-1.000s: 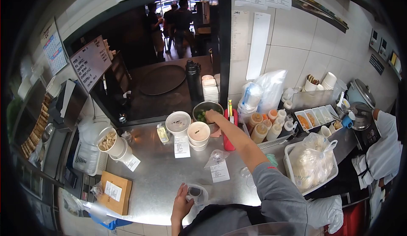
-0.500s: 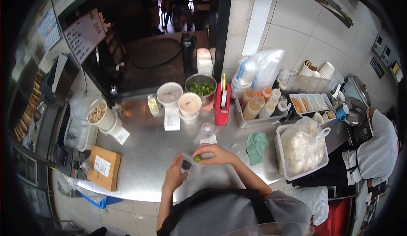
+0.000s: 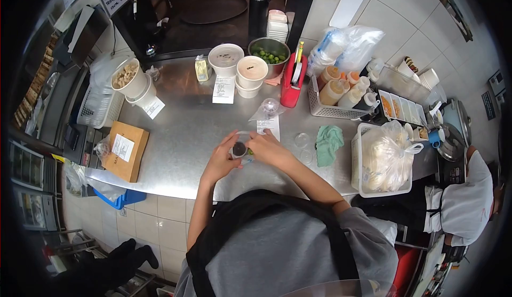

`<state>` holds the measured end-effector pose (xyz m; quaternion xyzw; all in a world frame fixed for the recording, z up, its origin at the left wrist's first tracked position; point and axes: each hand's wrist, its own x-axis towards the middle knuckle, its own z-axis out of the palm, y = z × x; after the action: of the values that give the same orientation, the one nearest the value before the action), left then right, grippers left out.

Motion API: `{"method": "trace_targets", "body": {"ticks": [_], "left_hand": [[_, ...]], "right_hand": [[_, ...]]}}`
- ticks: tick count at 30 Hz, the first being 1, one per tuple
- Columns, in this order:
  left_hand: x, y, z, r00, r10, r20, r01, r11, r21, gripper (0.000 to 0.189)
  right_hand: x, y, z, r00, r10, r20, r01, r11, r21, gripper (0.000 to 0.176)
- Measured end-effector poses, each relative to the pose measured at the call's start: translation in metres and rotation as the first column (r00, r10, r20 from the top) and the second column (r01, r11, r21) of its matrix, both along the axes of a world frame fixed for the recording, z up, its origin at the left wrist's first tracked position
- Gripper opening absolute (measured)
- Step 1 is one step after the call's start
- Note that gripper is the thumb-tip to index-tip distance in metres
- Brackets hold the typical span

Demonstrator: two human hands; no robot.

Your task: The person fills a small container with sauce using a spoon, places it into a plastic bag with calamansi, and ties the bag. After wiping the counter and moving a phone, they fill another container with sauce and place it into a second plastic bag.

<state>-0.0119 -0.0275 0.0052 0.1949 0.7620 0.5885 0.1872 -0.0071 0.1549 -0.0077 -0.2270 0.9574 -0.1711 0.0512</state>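
My left hand [image 3: 220,159] is curled around a clear plastic bag [image 3: 244,136] at the counter's front, with a small dark-filled cup [image 3: 239,149] in it. From the right, my right hand [image 3: 266,147] reaches to the same bag, fingers bent at its edge. A green lime [image 3: 250,151] shows partly beside the cup, under my right fingers. Just beyond my hands lies a white receipt [image 3: 268,126], with a clear bagged cup [image 3: 270,106] at its far end. Small clear lids [image 3: 302,140] sit to the right, beside a green cloth [image 3: 329,145].
Lidded tubs [image 3: 226,57], a metal bowl of limes [image 3: 269,51] and a red tape dispenser [image 3: 293,81] stand behind. A bottle basket [image 3: 320,104] and a white basket [image 3: 356,161] are right; a cardboard box [image 3: 140,153] is left. A co-worker [image 3: 465,201] stands far right.
The view has tilted down and shifted. My right hand, earlier holding the lime above the bag, has come closer to my left hand, and the lime now sits lower beside the dark-filled cup.
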Motion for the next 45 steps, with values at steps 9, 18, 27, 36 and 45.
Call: {"method": "trace_targets", "body": {"ticks": [9,18,27,36,45], "left_hand": [[-0.006,0.005,-0.008,0.994,0.026,0.105,-0.042,0.988,0.148,0.063],[-0.005,-0.001,0.001,0.998,0.03,0.064,-0.038,0.991,0.125,0.066],[-0.003,0.003,0.015,0.997,0.035,0.071,-0.032,0.999,-0.043,0.074],[-0.02,0.001,0.025,0.996,0.054,0.068,-0.048,0.994,-0.094,0.075],[-0.029,0.006,0.031,0.989,0.042,0.144,-0.021,0.988,-0.15,0.072]], "right_hand": [[-0.008,-0.006,0.013,0.994,0.014,-0.106,0.0,0.991,0.136,0.009],[-0.062,0.043,0.056,0.995,-0.098,0.003,0.096,0.973,-0.21,0.014],[-0.271,0.128,0.02,0.918,-0.31,-0.247,0.277,0.948,-0.158,0.018],[-0.348,0.148,-0.002,0.944,-0.33,0.023,0.317,0.921,0.224,0.018],[-0.376,0.147,-0.028,0.86,-0.4,0.315,0.311,0.903,0.297,0.023]]}}
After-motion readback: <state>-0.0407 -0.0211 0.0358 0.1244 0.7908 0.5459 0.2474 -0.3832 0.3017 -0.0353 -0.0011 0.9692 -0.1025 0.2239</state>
